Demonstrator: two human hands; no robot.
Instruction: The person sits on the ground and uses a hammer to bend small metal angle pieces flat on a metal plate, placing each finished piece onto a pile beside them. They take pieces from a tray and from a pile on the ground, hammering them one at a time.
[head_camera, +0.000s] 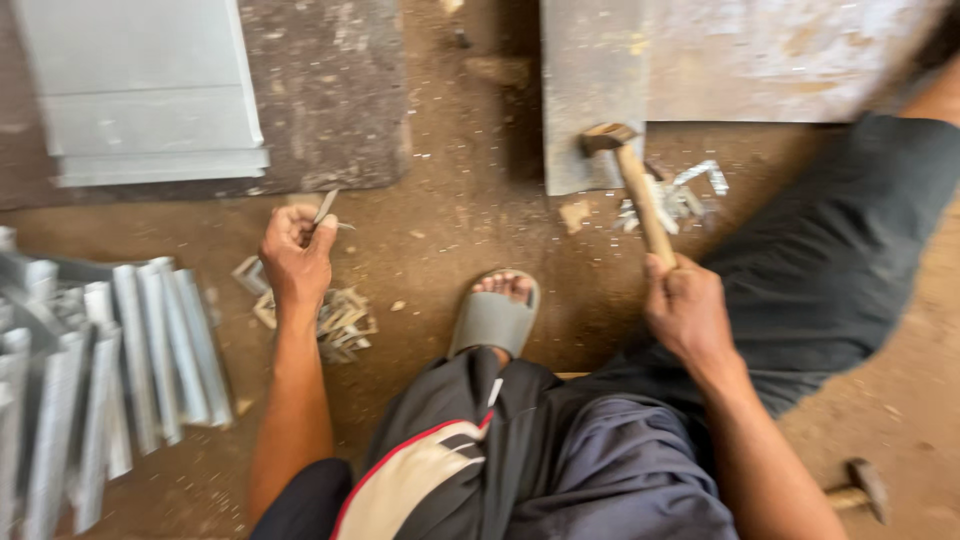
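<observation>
The right hand (688, 312) is clenched around the wooden handle of a hammer (632, 180), whose head hangs over the edge of a flat metal plate (590, 70) on the dirt floor (450, 220). The left hand (297, 256) pinches a thin metal strip (326, 206) between its fingertips, above a small heap of bent metal clips (340, 322). Folded metal channels (150, 350) lie stacked to the left.

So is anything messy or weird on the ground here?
Yes. Small metal scraps lie scattered on the dirt beside the hammer that the right hand holds, and another loose pile sits below the left hand.
</observation>
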